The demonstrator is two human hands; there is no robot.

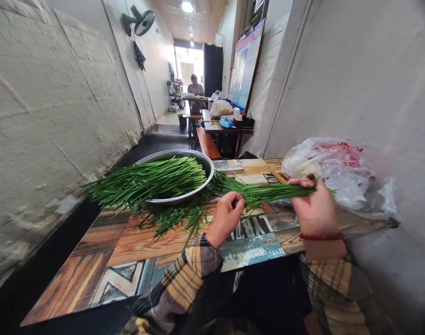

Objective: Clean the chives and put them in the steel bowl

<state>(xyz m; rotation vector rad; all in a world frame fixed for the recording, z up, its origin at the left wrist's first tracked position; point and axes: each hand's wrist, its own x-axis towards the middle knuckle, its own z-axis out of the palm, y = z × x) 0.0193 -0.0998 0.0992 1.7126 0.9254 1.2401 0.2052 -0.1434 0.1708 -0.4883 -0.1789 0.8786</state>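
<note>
My right hand (315, 209), with a red beaded bracelet at its wrist, is closed round one end of a bunch of garlic chives (271, 193). The long green leaves stretch leftward from it above the table. Against the lower edge of that bunch, my left hand (228, 214) is curled shut; what its fingers pinch is hidden. A wide metal basin (208, 176) stands left of my hands, heaped with more garlic chives (163, 179) that hang over its left rim. Loose leaves and trimmings (177, 218) lie in front of the basin.
The wood-patterned table (142, 239) ends close to my body. Clear plastic bags (348, 177) with red print lie at its right, by the white wall. Farther back are a second table (212, 125) with bags, a bench (208, 143) and a seated person (195, 87).
</note>
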